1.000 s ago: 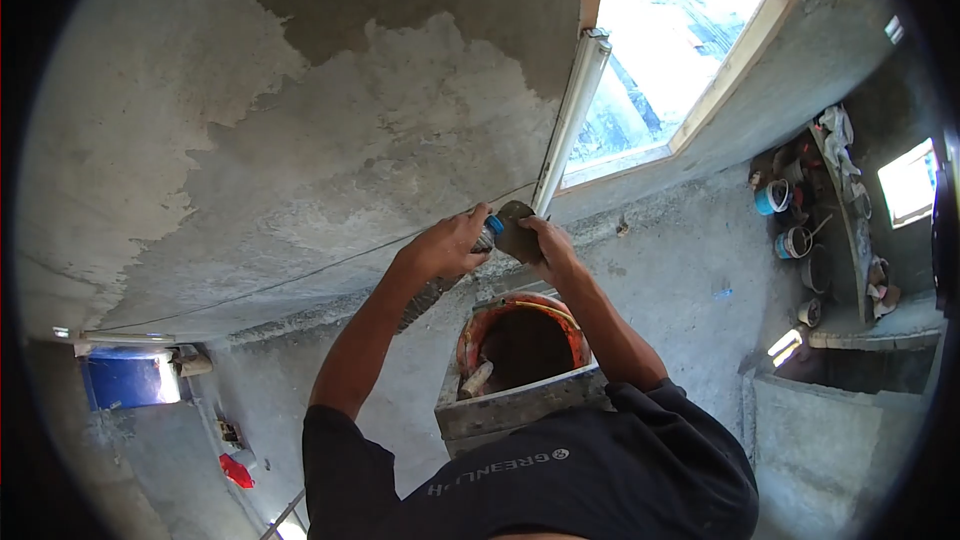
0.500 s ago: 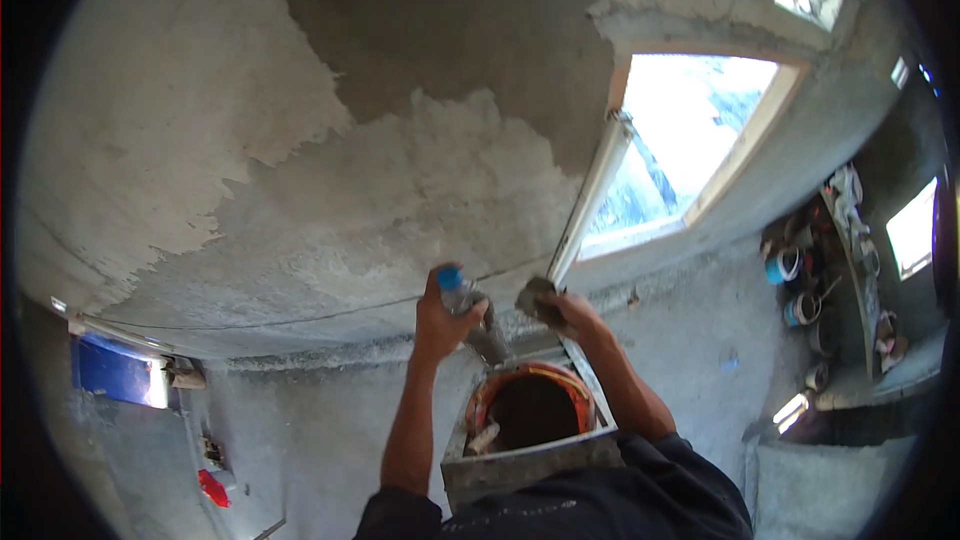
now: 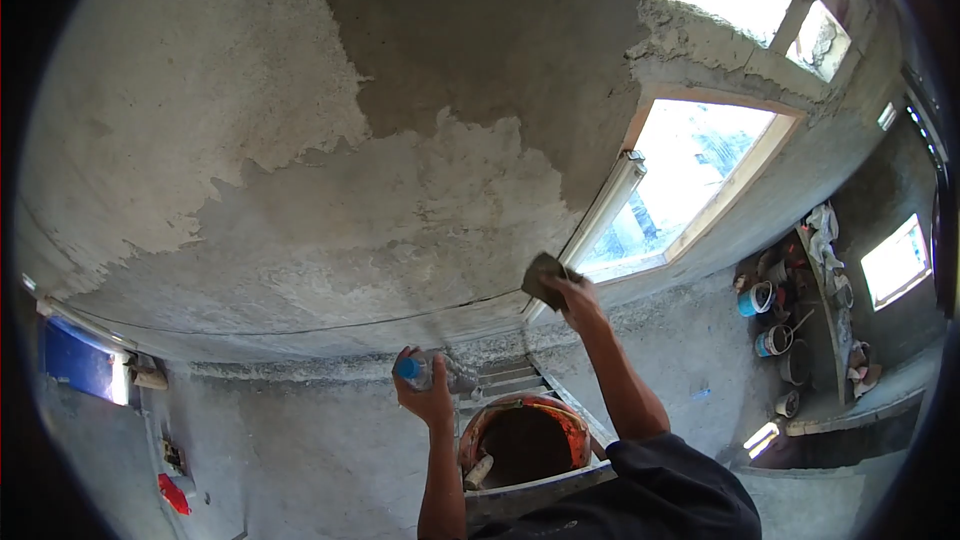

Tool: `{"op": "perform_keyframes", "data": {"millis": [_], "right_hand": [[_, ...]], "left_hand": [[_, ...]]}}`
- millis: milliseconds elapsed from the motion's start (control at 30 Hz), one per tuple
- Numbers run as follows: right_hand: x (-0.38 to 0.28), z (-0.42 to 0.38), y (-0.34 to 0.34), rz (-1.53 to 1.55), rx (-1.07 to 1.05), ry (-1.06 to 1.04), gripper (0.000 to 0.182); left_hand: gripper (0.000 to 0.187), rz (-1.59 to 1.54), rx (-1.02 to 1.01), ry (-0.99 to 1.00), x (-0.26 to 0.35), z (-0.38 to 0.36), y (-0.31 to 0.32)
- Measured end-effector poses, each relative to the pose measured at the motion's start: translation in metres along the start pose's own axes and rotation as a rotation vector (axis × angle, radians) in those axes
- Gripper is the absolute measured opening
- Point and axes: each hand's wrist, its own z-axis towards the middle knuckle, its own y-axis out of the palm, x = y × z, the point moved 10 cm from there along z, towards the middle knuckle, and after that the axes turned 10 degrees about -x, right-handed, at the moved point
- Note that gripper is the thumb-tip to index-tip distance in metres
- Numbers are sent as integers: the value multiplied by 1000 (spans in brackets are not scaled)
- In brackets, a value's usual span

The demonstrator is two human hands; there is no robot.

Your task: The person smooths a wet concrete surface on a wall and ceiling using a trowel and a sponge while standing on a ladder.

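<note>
My left hand (image 3: 428, 402) is wrapped round a clear plastic bottle (image 3: 448, 374) with a blue cap. The bottle lies tilted, cap toward the left, just beyond the rim of an orange bucket (image 3: 578, 432). Higher up and to the right, my right hand (image 3: 580, 302) grips a grey-brown, block-shaped sponge (image 3: 546, 278) in front of the lower wall, near the window corner. Dark grey mortar (image 3: 528, 448) fills much of the bucket, and a tool handle (image 3: 480, 472) leans at its left inner side.
A ladder (image 3: 560, 390) stands under the bucket, close to my body. Ahead, the plastered wall (image 3: 450, 200) has a darker patch (image 3: 480, 30) above. A framed window (image 3: 700, 180) is at right. Several buckets (image 3: 757, 300) stand along the far right floor.
My left hand has moved down with the bottle, which now lies flatter. My right hand has risen relative to the window, still holding the sponge. The camera view has shifted.
</note>
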Motion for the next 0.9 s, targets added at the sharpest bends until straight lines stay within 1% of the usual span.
{"op": "perform_keyframes", "data": {"millis": [67,133,200,233,267,333,367,400,433,467,533,600,667,700,767,833,900], "right_hand": [[-64,12,40,-227,-38,-195,35],[-131,25,67,-485,48,-417,35],[-210,26,99,-876,291,-637,24],[-252,9,131,-998,397,-1001,26],[-279,-14,164,-1105,494,-1372,28],[-317,-30,210,-1158,496,-1688,37],[-330,-18,217,-1159,489,-1695,37],[-337,-10,228,-1226,529,-1752,43],[-337,-5,236,-1291,569,-1804,50],[-329,6,234,-1291,565,-1800,50],[-306,64,225,-1313,351,-1542,63],[-248,64,234,-1534,376,-1623,73],[-186,88,214,-1576,117,-1403,72],[-175,85,205,-1580,117,-1406,72],[-175,79,189,-1362,50,-1364,68],[-219,76,173,-1237,246,-1406,66],[-282,43,187,-1121,429,-1659,67]], "left_hand": [[46,16,-24,-36,5,0,5],[46,33,-45,-71,15,0,9],[46,155,-19,-54,30,4,15],[46,149,-22,-58,30,7,20],[45,129,6,-61,29,9,22],[45,108,39,-68,28,9,22],[44,112,26,-20,33,10,25],[44,116,15,23,38,9,28],[44,115,22,17,38,7,29],[44,140,3,19,39,6,30],[44,159,-20,27,39,8,34],[44,221,-43,-7,33,6,35],[42,223,-59,8,35,5,38],[40,225,-65,26,36,5,41],[41,205,-77,33,35,6,45],[42,193,-91,26,35,3,48],[45,205,-98,25,35,5,51]]}}
